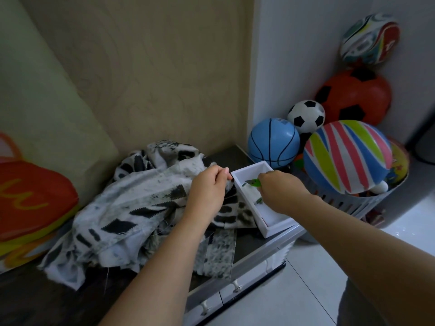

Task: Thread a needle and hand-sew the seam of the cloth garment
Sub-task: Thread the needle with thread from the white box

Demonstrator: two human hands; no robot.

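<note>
My right grip [280,191] is inside the white box [274,228], curled on a green item [253,183], perhaps a thread holder. My left grip [207,191], just left of the box, is pinched narrow above the cloth garment [131,208] on the desk [231,155]. I cannot tell if it holds a needle.

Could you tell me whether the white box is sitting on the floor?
No, the white box sits on the dark countertop beside the patterned cloth.

no legible text; the print on the blue basketball [274,143] is blurred.
</note>
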